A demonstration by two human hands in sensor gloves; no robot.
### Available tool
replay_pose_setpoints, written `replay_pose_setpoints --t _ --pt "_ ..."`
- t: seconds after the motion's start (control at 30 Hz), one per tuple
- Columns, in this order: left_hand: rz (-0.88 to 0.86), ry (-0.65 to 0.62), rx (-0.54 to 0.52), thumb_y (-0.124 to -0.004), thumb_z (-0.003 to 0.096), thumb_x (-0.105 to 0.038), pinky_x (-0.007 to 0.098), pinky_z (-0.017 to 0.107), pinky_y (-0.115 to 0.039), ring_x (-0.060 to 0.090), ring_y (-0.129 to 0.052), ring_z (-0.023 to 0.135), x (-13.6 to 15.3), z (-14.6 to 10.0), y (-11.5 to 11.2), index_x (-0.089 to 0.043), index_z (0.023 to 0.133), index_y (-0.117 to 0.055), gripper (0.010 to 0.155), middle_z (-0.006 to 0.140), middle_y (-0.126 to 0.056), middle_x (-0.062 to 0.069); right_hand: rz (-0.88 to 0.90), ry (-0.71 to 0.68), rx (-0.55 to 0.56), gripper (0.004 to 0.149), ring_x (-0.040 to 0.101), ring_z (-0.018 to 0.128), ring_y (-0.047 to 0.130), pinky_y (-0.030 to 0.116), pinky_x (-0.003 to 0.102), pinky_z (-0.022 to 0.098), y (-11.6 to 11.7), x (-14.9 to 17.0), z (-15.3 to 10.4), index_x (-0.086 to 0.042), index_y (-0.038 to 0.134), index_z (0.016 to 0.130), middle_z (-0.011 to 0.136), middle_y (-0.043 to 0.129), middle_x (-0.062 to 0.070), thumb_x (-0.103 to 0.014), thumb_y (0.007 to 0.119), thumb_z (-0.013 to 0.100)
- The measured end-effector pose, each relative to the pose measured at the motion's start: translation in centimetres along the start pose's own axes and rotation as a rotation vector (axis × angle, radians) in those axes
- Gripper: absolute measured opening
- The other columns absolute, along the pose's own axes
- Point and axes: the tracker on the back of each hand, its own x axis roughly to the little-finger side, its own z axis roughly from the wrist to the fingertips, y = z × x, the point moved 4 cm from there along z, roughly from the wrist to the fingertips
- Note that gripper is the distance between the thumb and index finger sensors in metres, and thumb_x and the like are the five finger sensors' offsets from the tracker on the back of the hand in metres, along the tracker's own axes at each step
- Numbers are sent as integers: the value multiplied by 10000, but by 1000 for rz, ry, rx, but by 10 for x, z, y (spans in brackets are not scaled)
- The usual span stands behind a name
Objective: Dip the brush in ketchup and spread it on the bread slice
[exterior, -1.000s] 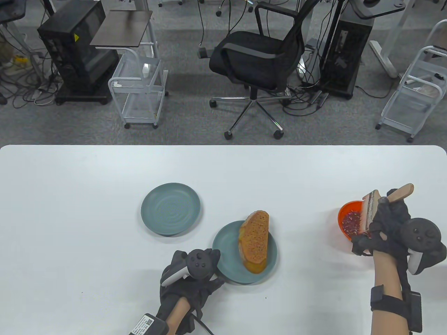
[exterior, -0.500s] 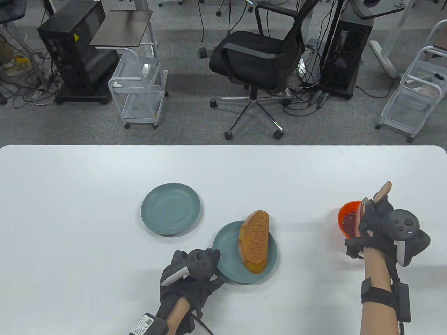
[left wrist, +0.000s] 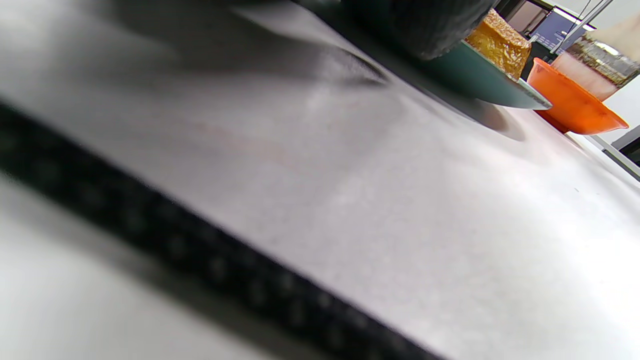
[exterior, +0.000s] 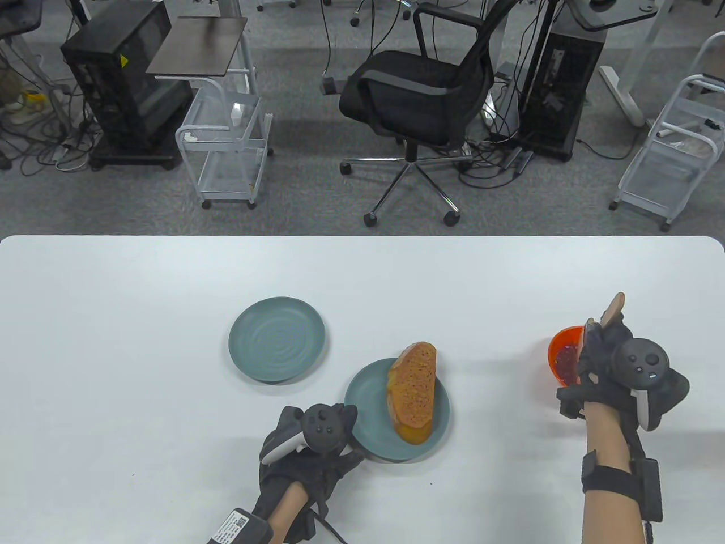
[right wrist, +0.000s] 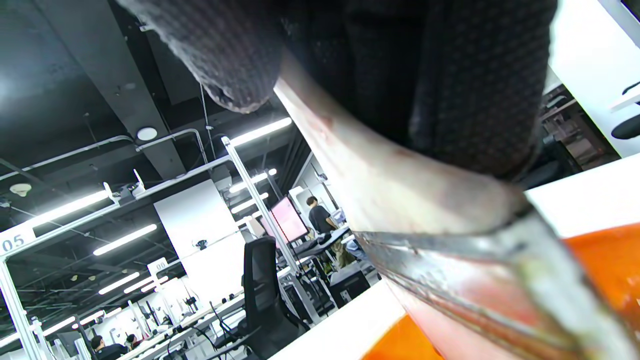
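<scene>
At lower right of the table view, your right hand (exterior: 609,362) grips the brush (exterior: 613,307) in the orange ketchup bowl (exterior: 561,348) — your left hand (exterior: 308,453) rests relaxed beside the bread slice (exterior: 413,385), lower centre.

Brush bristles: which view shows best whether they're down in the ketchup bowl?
The left wrist view: from the side, the brush bristles drop behind the orange bowl rim. In the table view the right hand hides them; the right wrist view shows only handle and ferrule.

An office-like lab: beyond the white table (exterior: 170,283), a black swivel chair (exterior: 416,93), computer towers (exterior: 122,85), tangled floor cables (exterior: 39,147) and wire carts (exterior: 226,147) on grey carpet.
</scene>
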Motion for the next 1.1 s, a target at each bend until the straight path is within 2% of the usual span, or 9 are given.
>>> replay_pose_setpoints --t 0.17,0.27,0.37,0.43,0.53,0.67,0.87,0.97,1.1 --pt "1 1 0 -638 670 -390 585 690 -182 385 -92 1074 0 0 0 -193 1128 -84 746 1187 -122 141 86 -45 40 499 484 596 1002 939 475 341 -21 -24 -5 -9 720 966 825 805 331 -248 801 535" --pt "3 1 -1 -637 670 -391 585 691 -182 384 -92 1075 0 0 0 -194 1128 -82 746 1187 -122 140 267 -83 19 501 478 589 1010 953 464 336 -22 -51 -20 -3 720 964 820 809 333 -249 803 536" --pt "7 3 -1 -637 671 -390 586 691 -182 385 -92 1075 0 0 0 -192 1127 -80 747 1187 -121 142 473 -98 -51 503 484 582 1010 957 464 333 -8 -81 -48 12 714 963 816 803 344 -243 802 539" --pt "4 2 -1 -637 670 -390 585 691 -183 383 -92 1075 0 0 0 -194 1128 -82 745 1187 -123 139 583 -98 -98 506 494 572 1006 957 467 329 10 -98 -72 30 696 963 814 787 361 -237 787 543" --pt "3 1 -1 -637 671 -390 586 690 -182 384 -91 1075 0 0 0 -193 1128 -82 745 1187 -122 139 654 -83 -174 514 500 559 1010 964 462 321 38 -113 -101 46 686 964 813 774 375 -232 787 544" --pt "4 0 -1 -638 670 -389 586 691 -181 386 -91 1074 0 0 0 -191 1128 -81 748 1187 -121 144 662 -103 -249 520 501 556 1012 968 461 321 73 -125 -129 48 676 967 816 769 376 -229 789 542" --pt "1 0 0 -638 668 -392 585 691 -182 385 -92 1075 0 0 0 -192 1127 -82 748 1187 -122 142 610 -125 -226 521 498 535 1028 985 447 292 93 -126 -139 62 683 956 798 781 381 -224 796 536" --pt "-1 -3 1 -638 669 -390 586 691 -182 385 -92 1074 0 0 0 -191 1127 -84 746 1187 -123 142 607 -131 -188 521 504 530 1029 985 454 287 87 -122 -136 66 689 954 797 785 383 -217 805 533" --pt "3 -3 2 -639 669 -388 587 690 -180 388 -90 1073 0 0 0 -187 1127 -81 749 1186 -121 146 464 -254 -34 520 487 527 1044 1005 433 278 61 -122 -128 54 696 951 796 799 367 -229 810 530"
